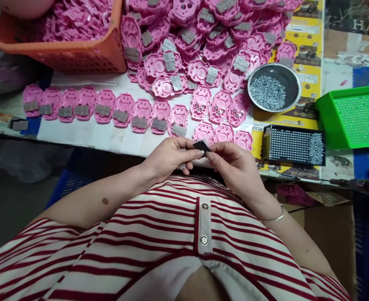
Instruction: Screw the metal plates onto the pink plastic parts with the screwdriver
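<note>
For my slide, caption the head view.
Left hand and right hand hold a dark plate near rows of pink shells.

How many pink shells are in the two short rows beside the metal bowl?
6: upper left, upper middle and upper right; lower left, lower middle and lower right. The right hand may hide more.

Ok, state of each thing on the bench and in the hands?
Left hand: closed on dark plate.
Right hand: fingertips closed on same plate.
Orange basket: open, heaped with pink pieces.
Metal bowl: upright, partly filled with small fasteners.
Black tray: open, loose fasteners piled at one end.
Green bin: open-topped.
Row of nine pink housings: gray plates on.
Three housings beside bowl: shiny metal parts exposed.
</note>
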### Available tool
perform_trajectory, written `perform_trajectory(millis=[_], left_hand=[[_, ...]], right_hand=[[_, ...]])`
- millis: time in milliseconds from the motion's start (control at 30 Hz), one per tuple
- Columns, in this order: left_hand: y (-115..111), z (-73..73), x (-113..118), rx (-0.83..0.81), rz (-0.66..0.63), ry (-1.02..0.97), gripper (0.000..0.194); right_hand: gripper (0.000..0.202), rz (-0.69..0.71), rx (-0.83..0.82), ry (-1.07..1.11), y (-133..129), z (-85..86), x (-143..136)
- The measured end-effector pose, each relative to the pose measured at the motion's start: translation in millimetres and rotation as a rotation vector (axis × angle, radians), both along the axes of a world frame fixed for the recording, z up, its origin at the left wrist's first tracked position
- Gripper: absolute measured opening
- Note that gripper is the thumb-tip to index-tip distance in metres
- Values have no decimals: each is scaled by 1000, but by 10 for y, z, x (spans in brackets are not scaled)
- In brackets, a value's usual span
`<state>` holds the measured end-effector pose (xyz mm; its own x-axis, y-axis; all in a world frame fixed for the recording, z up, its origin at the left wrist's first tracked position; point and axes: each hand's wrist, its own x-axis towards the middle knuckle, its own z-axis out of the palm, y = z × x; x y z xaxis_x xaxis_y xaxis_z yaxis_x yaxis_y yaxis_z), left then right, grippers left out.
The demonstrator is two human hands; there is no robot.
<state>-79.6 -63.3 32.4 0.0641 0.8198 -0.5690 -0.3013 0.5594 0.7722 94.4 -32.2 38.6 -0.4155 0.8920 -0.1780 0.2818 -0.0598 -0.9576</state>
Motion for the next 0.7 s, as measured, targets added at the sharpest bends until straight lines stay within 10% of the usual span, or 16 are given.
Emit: perform_trajectory(millis=[200, 533, 700], left_hand=[[-15, 16, -10, -88, 62, -211, 15], [-76, 64, -53, -140, 78, -279, 45], [-49, 68, 10, -130, 10, -169, 65]], right_hand=[[16, -175, 90, -53, 226, 92, 281], [20, -42, 303, -518, 357, -93, 346], [21, -15, 295, -321, 244, 45, 214]])
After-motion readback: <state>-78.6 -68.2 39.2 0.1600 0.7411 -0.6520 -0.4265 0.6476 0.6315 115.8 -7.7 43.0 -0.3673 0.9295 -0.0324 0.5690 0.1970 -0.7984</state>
